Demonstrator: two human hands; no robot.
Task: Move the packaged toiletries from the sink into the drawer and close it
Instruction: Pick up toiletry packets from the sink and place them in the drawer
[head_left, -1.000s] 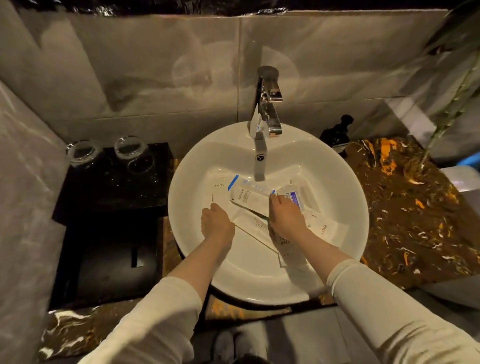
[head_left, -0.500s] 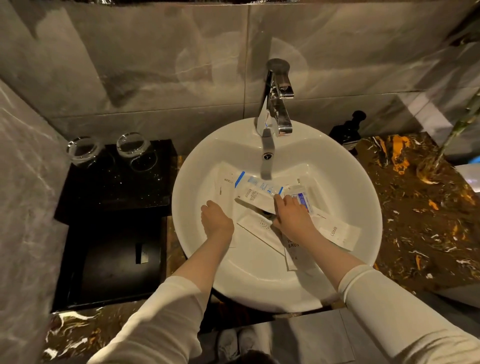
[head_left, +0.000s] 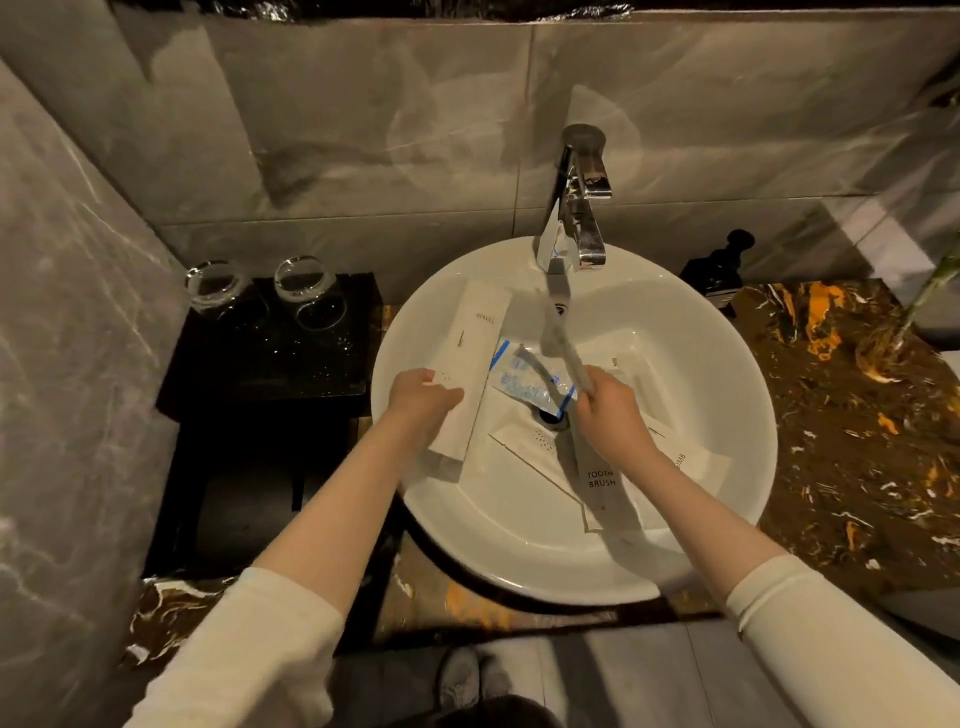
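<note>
The white round sink (head_left: 727, 374) holds several flat white packets. My left hand (head_left: 422, 399) is shut on a long white packet (head_left: 475, 332) and holds it tilted up off the basin's left side. My right hand (head_left: 613, 415) pinches a thin packet (head_left: 565, 343) that is lifted and blurred. A clear packet with blue edges (head_left: 524, 384) lies over the drain. A "tooth brush" packet (head_left: 602, 483) and a comb packet (head_left: 693, 462) lie under my right forearm. To the left, the black drawer (head_left: 244, 499) stands open and dark inside.
A chrome faucet (head_left: 579, 197) rises at the back of the sink. Two glasses (head_left: 260, 286) stand on the black stand above the drawer. A black pump bottle (head_left: 719, 270) is at the right on the brown marble counter (head_left: 857, 441). Grey walls close in on the left and behind.
Both hands have closed on packets and lifted them: the left raised the long white packet, the right pulled a thin one up. The blue-edged packet is now uncovered.
</note>
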